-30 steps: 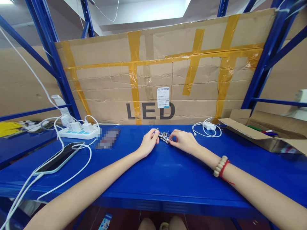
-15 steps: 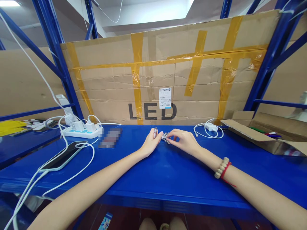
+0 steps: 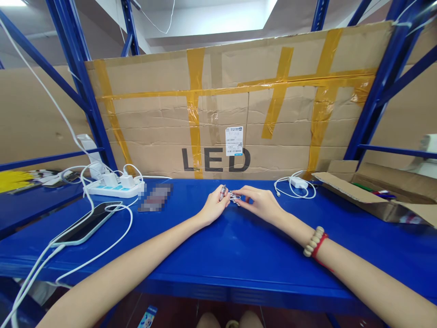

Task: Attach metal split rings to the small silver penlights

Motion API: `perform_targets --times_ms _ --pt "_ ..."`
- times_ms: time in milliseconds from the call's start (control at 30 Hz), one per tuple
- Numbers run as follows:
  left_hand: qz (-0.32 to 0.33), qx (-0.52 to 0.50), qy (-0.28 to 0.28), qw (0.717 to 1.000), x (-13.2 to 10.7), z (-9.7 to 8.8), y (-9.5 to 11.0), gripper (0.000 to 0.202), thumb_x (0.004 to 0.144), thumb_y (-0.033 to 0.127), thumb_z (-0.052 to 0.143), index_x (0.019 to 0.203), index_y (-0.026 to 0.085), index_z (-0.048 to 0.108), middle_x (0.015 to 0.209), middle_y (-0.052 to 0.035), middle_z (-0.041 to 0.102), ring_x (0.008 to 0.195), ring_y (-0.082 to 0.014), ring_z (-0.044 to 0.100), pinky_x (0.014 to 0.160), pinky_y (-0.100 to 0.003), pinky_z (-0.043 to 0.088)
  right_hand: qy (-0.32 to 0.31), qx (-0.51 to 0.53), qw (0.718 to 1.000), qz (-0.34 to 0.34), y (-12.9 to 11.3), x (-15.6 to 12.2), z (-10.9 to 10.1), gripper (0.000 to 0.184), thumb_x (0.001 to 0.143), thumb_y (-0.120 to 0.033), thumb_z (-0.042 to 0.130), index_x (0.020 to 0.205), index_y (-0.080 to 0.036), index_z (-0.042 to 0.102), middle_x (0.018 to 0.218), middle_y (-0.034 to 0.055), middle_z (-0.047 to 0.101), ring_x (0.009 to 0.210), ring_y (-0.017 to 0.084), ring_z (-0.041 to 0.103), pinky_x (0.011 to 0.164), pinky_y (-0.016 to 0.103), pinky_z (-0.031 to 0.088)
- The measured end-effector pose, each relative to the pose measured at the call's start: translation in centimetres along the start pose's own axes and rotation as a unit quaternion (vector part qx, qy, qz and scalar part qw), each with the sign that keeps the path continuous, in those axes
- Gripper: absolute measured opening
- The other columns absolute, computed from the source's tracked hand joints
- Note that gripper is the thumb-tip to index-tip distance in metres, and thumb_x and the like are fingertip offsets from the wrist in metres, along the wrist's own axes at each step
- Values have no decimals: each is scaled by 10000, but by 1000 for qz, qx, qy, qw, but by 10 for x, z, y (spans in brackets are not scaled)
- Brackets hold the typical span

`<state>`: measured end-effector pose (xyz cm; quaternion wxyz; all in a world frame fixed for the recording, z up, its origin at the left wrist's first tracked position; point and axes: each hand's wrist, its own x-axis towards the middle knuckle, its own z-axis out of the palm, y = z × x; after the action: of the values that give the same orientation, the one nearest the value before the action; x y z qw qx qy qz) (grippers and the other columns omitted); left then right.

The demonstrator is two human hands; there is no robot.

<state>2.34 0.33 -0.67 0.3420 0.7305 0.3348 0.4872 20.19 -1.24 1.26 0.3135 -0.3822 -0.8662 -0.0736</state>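
Observation:
My left hand (image 3: 213, 206) is closed around a small, shiny silvery metal piece (image 3: 222, 192), whose short rod-like end sticks up between the thumb and fingers. From its right side, more silvery metal with a loop-like outline (image 3: 234, 197) spans the gap between both hands. My right hand (image 3: 259, 202) pinches this looped part with thumb and fingertips. The metal is too small to name its exact kind, and the fingers cover much of it. Both hands are just above the blue tabletop (image 3: 239, 250).
To the left are a white power strip (image 3: 118, 187) with plugs, a phone (image 3: 87, 223) with white cables, and a blurred flat item (image 3: 155, 197). A white charger (image 3: 299, 183) and an open cardboard box (image 3: 367, 193) lie right. A large cardboard sheet (image 3: 153, 132) stands behind.
The rod-like end in my left hand now tilts to the right. My right fingers have shifted slightly on the looped part, and more of its outline shows. The view has moved a little.

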Motion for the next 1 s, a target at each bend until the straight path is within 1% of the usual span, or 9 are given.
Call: perform_targets --times_ms 100,200,300,400,533,600,667,900,1000 --pt "26 9 -34 999 1 -1 -1 290 854 390 459 697 186 326 578 51 385 520 -67 361 527 -211 310 -13 -25 1000 -2 -1 0 0 242 859 -313 500 1044 -234 633 908 15 656 626 83 576 531 195 353" --pt "33 15 -48 998 1 -2 -2 303 852 414 451 699 185 323 582 50 379 531 -70 358 527 -211 302 -21 -55 998 -10 -1 0 0 227 856 -311 505 1011 -216 641 858 13 657 602 83 565 510 193 326" --pt "18 17 -63 998 1 -2 -2 329 825 448 471 691 184 326 581 53 366 534 -71 351 525 -211 303 -26 -104 993 -43 -2 0 3 229 875 -308 475 991 -201 642 866 30 658 621 96 576 497 200 299" --pt "-2 17 -70 997 1 -2 0 337 791 459 501 686 182 340 593 54 360 534 -70 348 524 -211 314 -39 -136 987 -70 -2 -1 7 239 889 -286 446 1011 -186 625 887 46 658 676 114 598 497 210 292" --pt "-1 33 -84 996 0 -2 3 308 788 437 496 690 177 360 602 50 370 544 -74 355 525 -212 320 -62 -137 985 -83 -2 -2 10 202 884 -272 454 937 -168 619 874 45 659 714 127 609 508 218 303" --pt "1 35 -90 995 -1 -2 4 308 790 435 494 688 178 358 599 52 365 541 -73 351 522 -210 316 -63 -132 986 -85 -1 -3 10 192 881 -271 458 903 -165 616 849 43 659 710 129 607 514 218 307" --pt "1 31 -95 995 -1 -2 4 311 792 441 494 693 178 361 597 55 357 537 -71 343 517 -208 312 -57 -126 986 -89 0 -3 11 195 883 -272 454 915 -164 613 840 45 658 705 128 606 520 218 311" --pt "-8 -3 -98 995 -2 -1 4 340 779 452 533 692 172 362 575 64 352 517 -58 323 493 -199 288 -55 -111 988 -88 0 -3 12 209 888 -270 442 917 -163 620 853 54 666 715 135 612 544 215 347" --pt "-27 -53 -96 994 -1 0 2 376 746 469 574 692 170 354 570 71 343 497 -44 307 471 -190 270 -58 -99 990 -85 -1 -2 11 214 893 -264 438 929 -160 621 883 62 671 767 149 622 578 217 378"
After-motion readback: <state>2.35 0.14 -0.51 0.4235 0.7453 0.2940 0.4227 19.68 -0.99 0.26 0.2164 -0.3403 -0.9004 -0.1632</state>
